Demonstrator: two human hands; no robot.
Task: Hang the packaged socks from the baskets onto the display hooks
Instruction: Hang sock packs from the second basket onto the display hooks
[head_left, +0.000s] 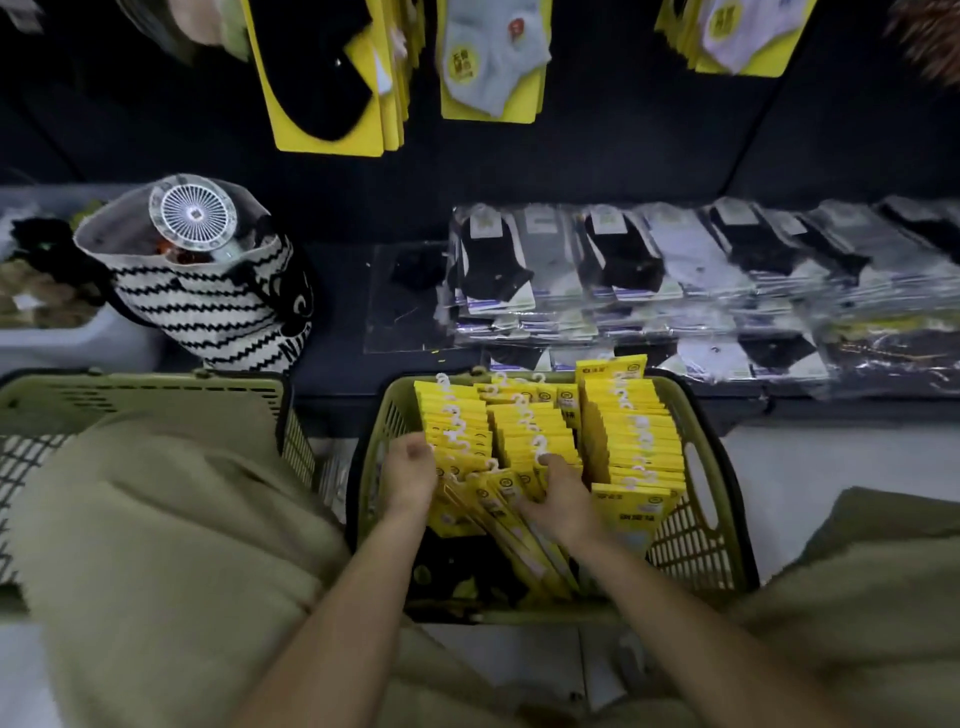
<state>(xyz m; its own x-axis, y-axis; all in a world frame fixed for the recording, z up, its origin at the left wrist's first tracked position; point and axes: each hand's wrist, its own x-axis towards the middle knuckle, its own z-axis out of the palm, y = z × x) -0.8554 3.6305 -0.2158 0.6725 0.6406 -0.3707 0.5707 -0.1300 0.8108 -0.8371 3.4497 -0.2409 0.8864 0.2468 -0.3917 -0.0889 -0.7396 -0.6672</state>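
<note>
An olive-green basket (714, 499) stands on the floor between my knees, packed with rows of yellow packaged socks (636, 436) with white plastic hangers. My left hand (410, 475) is inside the basket at its left side, fingers curled round the left end of a bundle of yellow packs (493, 493). My right hand (558, 496) grips the same tilted bundle from the right, fingertips among the middle row. Above, yellow sock packs (332, 78) hang from display hooks on the dark wall; a second hanging stack (493, 62) is to their right.
A second olive basket (145, 389) sits at the left behind my left knee. A striped tote bag (208, 301) with a small round fan (192, 210) stands on the dark shelf. Clear-wrapped socks (675, 270) lie stacked along the shelf at the right.
</note>
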